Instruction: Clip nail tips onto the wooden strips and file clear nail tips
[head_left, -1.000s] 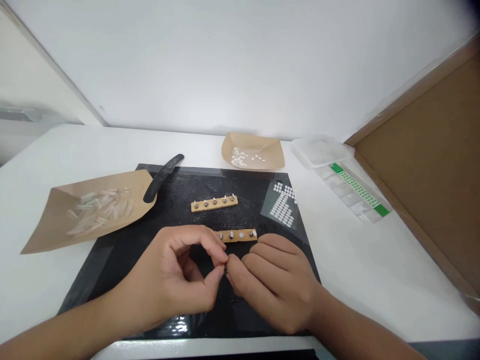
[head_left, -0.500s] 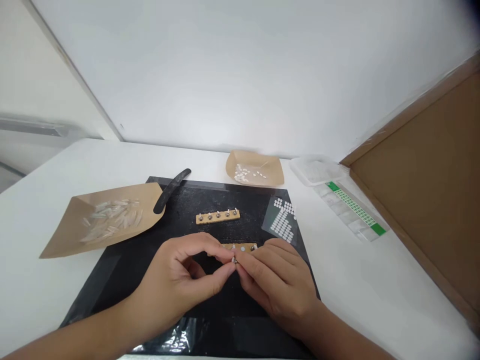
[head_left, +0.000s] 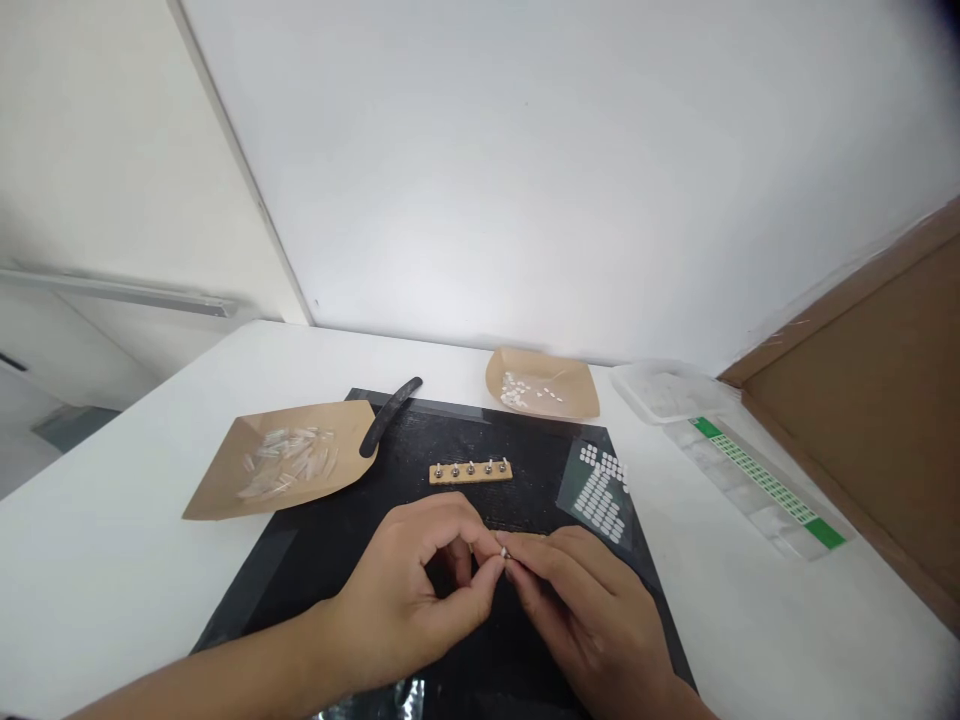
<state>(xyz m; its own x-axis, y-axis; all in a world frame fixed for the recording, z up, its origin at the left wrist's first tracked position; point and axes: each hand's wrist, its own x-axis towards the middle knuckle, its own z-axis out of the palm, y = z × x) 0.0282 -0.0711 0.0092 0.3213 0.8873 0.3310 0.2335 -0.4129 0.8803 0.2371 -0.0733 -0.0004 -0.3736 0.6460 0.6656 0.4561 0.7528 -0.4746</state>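
Observation:
Thumb and forefinger of my left hand [head_left: 427, 595] pinch a tiny metal part with a whitish piece [head_left: 505, 553] on it. My right hand [head_left: 600, 610] meets it fingertip to fingertip, closed on the same part from the other side. The part is too small to make out its kind. Beyond the fingers, a tan strip [head_left: 471, 474] carries a row of several round metal pieces with white pegs sticking up. A second tan strip behind my fingertips is almost fully covered by the hands. Both hands are over the black mat [head_left: 337, 560].
At the left, a brown paper tray [head_left: 217, 490] holds clear tubes, with a black curved handle [head_left: 390, 415] at its edge. A tray of small white bits [head_left: 581, 395] stands behind. A sheet of white stickers [head_left: 600, 495], a plastic container [head_left: 667, 390] and a green-labelled bag [head_left: 757, 485] are rightward.
The view has shifted, so everything sits lower and farther right. Both hands keep their pinch on the small part. The second strip, partly visible before, is now nearly hidden by my fingers.

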